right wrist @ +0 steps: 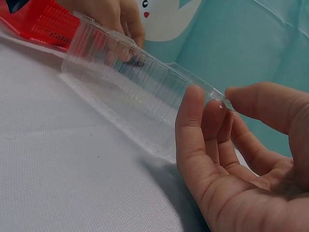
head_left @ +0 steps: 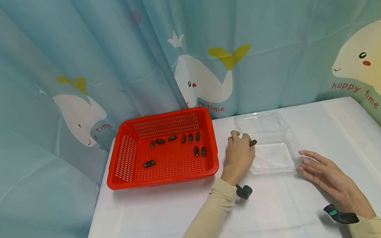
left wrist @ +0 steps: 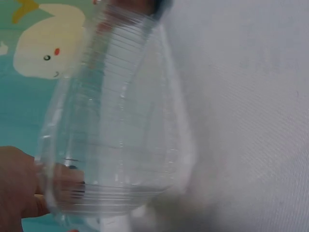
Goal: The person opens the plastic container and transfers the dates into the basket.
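Note:
My left hand reaches over the left side of a clear plastic clamshell box. Its fingertips pinch a dark brown date above the box. Through the clear wall in the left wrist view, the fingers of this hand show beside the dark date. At the box's near right corner is my right hand. In the right wrist view, the thumb and fingers of the right hand pinch the box's rim. The hinged lid lies folded back toward the curtain.
To the left stands a red slotted plastic basket with several dates spread over its floor. A white cloth covers the table. Behind it hangs a blue-green curtain printed with whales.

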Motion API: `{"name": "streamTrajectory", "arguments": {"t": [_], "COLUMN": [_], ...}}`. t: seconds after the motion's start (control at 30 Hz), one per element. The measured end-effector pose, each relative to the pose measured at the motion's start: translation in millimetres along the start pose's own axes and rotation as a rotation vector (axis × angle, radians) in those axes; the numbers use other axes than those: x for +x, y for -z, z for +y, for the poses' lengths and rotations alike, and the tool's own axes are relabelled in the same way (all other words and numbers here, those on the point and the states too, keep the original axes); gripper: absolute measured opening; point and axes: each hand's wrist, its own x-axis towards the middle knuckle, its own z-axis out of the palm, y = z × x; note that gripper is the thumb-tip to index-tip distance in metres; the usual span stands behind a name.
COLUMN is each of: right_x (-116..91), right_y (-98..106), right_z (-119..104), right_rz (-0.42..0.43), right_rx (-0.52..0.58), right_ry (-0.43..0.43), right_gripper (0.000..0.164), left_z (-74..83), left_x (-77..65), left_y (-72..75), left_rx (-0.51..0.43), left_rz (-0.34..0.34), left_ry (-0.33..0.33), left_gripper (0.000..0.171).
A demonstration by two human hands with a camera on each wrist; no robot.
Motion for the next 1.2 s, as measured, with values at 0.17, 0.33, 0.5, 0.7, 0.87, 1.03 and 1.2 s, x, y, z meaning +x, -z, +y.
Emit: {"name": "streamTrajectory", "arguments": {"t": [0.17, 0.33, 0.5, 0.7, 0.87, 1.03, 1.2], "right_x": [1, 2, 0, -1, -1, -1, -1], "right_y": [-1, -2, -3, -3, -2, -1, -1], "right_z": [0, -1, -1, 0, 1, 1, -2], "right_rz": [-0.006, 0.001, -0.006, -0.015, -0.02, -0.013, -0.029], "right_rx": [0.006, 0.012, 0.034, 0.041, 0.063, 0.073, 0.088], "right_ry": [-0.003, -0.012, -0.018, -0.015, -0.017, -0.027, -0.028], "right_gripper": [0.037, 0.036, 0.036, 0.036, 0.037, 0.037, 0.038], "left_z": [-1.9, -3.3, -4.1, -4.1, -8.4, -17.9, -26.9], "left_x": [-3.0, -6.2, -10.2, -13.5, -18.1, -21.5, -21.1], "left_y": [12.3, 23.9, 35.5, 50.2, 63.3, 78.8, 96.9], "left_rx": [-0.075, -0.108, -0.151, -0.201, -0.222, -0.248, -0.292], "left_rz": [0.031, 0.062, 0.091, 0.121, 0.129, 0.141, 0.138], "left_ry": [0.025, 0.019, -0.009, -0.043, -0.045, -0.072, -0.087], "left_gripper": [0.013, 0.019, 0.019, 0.019, 0.019, 0.019, 0.018]}}
